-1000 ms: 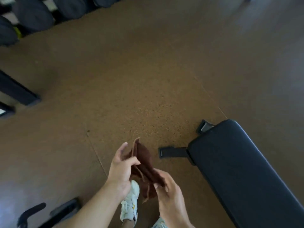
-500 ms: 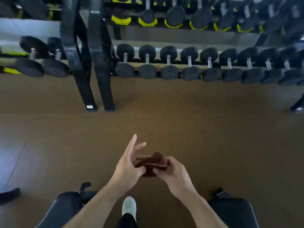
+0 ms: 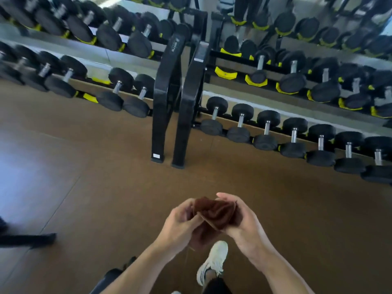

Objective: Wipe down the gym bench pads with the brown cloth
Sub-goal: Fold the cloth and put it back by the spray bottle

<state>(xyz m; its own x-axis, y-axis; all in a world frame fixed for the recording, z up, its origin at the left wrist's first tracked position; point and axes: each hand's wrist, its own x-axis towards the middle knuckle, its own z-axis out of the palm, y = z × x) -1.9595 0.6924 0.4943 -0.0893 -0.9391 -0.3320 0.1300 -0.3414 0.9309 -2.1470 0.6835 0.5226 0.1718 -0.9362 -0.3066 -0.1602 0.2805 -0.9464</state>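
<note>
Head view: both hands meet low in the middle of the frame, above a brown, speckled rubber floor (image 3: pixel 89 209). The left hand (image 3: pixel 178 224) and the right hand (image 3: pixel 241 221) are each closed around a soft, dark-brown terry cloth (image 3: pixel 214 211), which is bunched into folds between them and held in the air, touching nothing else. A loose lower part hangs under the left palm.

The cloth looks light and limp, so it should take no effort to carry, yet it will flop and unfold unless gathered. A flat, folded pad pressed under one palm, fingers spread over its back, would probably serve best for wiping; pinching a single corner would leave the rest trailing.

No bench pad shows clearly; a dark rounded shape (image 3: pixel 110 276) at the bottom edge, beside the left forearm, may be part of a bench, though I cannot tell. A white sneaker (image 3: pixel 214 262) stands below the hands. Beyond are black racks (image 3: pixel 167 102) of black round-headed dumbbells (image 3: pixel 239 124), well apart from the cloth.
</note>
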